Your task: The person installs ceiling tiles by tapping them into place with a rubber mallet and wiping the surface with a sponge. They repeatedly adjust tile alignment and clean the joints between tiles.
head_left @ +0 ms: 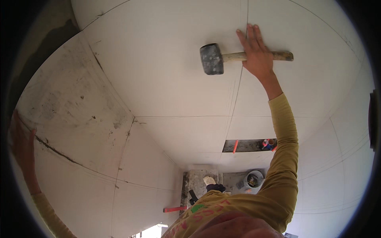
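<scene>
My right hand (pixel 257 55) has its fingers stretched over a pale tiled surface (pixel 170 91) near the top of the view, with a rubber mallet held under its palm by the wooden handle (pixel 283 56). The mallet's dark, scuffed head (pixel 211 59) points left. At the far left, my left hand (pixel 24 146) rests at the edge of a smudged tile (pixel 79 103), beside a dark joint; its fingers are extended and partly lost toward the dim rim.
A recessed niche (pixel 248 146) holds orange pieces and small items. Below are a bucket (pixel 253 180), a red tool (pixel 172 209), a grimy floor (pixel 198 175) and my shoe (pixel 208 180). More tiled surfaces (pixel 329 166) flank me on both sides.
</scene>
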The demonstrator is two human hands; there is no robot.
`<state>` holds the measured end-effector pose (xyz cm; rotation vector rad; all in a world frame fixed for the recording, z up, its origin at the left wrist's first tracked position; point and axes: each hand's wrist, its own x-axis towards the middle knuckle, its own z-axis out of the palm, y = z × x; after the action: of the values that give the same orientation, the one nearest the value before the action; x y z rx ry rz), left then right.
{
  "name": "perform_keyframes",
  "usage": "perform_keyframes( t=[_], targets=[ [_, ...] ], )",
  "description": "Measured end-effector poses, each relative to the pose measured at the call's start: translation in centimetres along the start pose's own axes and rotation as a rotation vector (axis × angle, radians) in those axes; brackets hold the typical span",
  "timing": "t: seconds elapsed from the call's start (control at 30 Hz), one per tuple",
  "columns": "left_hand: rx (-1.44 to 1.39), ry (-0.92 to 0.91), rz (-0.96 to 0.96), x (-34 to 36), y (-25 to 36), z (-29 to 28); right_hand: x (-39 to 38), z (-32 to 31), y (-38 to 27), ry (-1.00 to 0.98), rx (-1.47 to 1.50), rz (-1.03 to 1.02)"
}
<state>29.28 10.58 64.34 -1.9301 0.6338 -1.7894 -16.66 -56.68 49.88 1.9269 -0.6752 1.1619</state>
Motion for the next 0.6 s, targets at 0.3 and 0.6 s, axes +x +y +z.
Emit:
perform_keyframes(
  t=[0.3, 0.6],
  targets=[
    [0.084, -0.065, 0.096, 0.9, 6.7, -8.5, -5.0, -0.8, -4.1, -0.364, 0.207, 0.007],
    [-0.04, -0.049, 0.103, -1.4, 7.7, -8.9, -16.7, -5.6, -34.0, -0.938, 1.546, 0.128]
  ],
)
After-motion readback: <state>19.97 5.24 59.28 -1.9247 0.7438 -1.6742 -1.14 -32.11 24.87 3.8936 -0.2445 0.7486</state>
